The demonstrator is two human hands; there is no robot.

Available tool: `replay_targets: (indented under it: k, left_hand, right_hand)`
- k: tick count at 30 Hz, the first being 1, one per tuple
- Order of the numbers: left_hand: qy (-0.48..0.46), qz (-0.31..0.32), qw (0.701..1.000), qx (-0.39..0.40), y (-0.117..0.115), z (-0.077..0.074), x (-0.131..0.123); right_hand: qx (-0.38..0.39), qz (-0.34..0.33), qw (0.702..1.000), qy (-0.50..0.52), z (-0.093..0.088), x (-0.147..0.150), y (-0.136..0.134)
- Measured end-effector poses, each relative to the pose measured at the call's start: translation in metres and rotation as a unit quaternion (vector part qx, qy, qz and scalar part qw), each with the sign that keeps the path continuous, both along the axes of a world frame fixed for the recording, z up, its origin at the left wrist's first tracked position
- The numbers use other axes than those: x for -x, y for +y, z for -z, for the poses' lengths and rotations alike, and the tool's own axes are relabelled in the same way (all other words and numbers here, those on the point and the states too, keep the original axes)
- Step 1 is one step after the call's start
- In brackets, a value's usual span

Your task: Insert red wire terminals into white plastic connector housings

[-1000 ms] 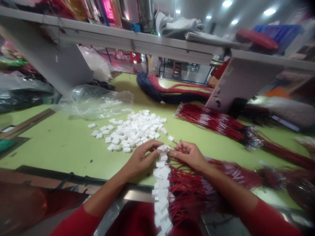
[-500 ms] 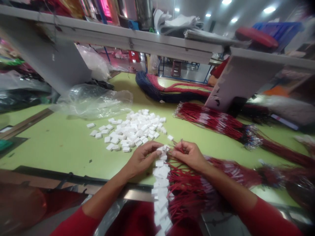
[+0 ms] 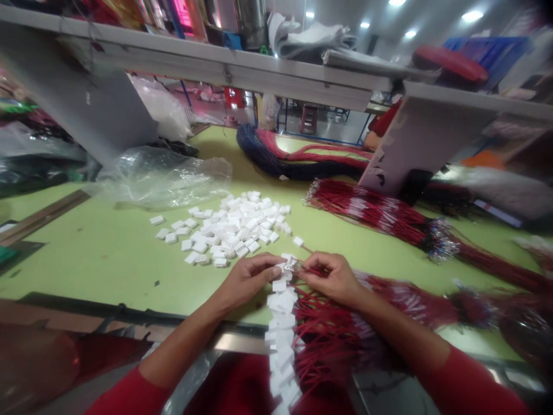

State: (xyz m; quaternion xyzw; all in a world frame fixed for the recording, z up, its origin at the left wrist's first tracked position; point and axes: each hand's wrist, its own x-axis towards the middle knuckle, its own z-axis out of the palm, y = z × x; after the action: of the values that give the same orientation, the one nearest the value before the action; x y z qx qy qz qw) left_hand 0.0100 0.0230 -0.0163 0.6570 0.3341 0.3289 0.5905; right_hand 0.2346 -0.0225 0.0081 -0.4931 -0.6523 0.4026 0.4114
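My left hand [image 3: 254,276] pinches a small white plastic connector housing [image 3: 280,270] between thumb and fingers. Just to its right, my right hand [image 3: 330,276] is closed on a thin red wire [image 3: 311,270], whose silvery tip meets the housing; whether it is inside I cannot tell. Below the hands a column of white connectors [image 3: 283,340] runs towards me, with many red wires [image 3: 324,340] leading off to the right. A heap of loose white connectors [image 3: 239,225] lies beyond my left hand. One single white connector [image 3: 298,241] sits on a red wire beyond my right hand.
Bundled red wires [image 3: 367,210] lie at the right of the green table [image 3: 108,253]. A clear plastic bag [image 3: 173,176] rests at the back left, and a blue and pink wire hank [image 3: 263,155] at the back. A shelf [image 3: 194,55] spans above.
My right hand has lowered the red wire from upright and brought its tip left to the housing. My left hand stays pinched on the connector housing, shifted slightly.
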Motion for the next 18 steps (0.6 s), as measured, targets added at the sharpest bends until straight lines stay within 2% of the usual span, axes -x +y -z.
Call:
replay_targets:
  k: [5, 12, 18]
  left_hand:
    - [-0.009, -0.008, 1.0, -0.012, 0.0006, 0.0006, -0.0024]
    - [0.0, -0.014, 1.0, -0.024, -0.0011, 0.0021, -0.0012]
    - [-0.013, -0.021, 1.0, -0.018, -0.0027, 0.0027, -0.0026]
  right_hand:
    - [-0.001, -0.008, 1.0, 0.006, -0.0015, -0.0012, 0.0003]
    - [0.0, 0.026, 1.0, -0.004, 0.0006, 0.0015, 0.0008]
    - [0.04, -0.037, 0.998, 0.018, -0.0007, -0.0014, 0.001]
